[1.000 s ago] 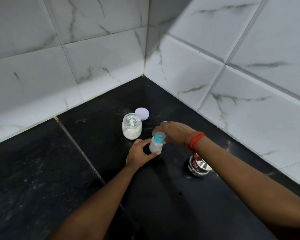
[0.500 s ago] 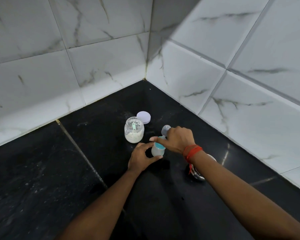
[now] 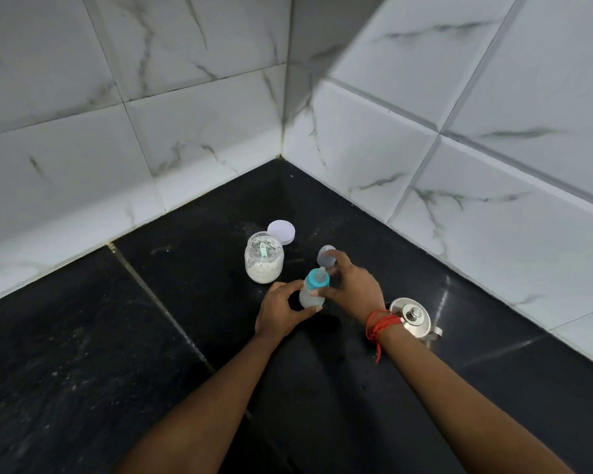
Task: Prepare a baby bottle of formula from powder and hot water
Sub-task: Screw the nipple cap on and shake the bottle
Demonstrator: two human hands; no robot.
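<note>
On the black counter (image 3: 83, 371) in the tiled corner, the left hand (image 3: 281, 311) clasps the baby bottle (image 3: 311, 293) upright. The right hand (image 3: 353, 290) has lifted away, pinching the clear cap (image 3: 326, 255), exposing the teal-collared nipple; capping likely follows.

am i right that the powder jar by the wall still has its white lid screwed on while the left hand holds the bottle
Not quite. In the head view the powder jar is open: its white lid lies on the counter just behind it, and a small green scoop shows inside. The rest holds: the left hand holds the bottle.
</note>
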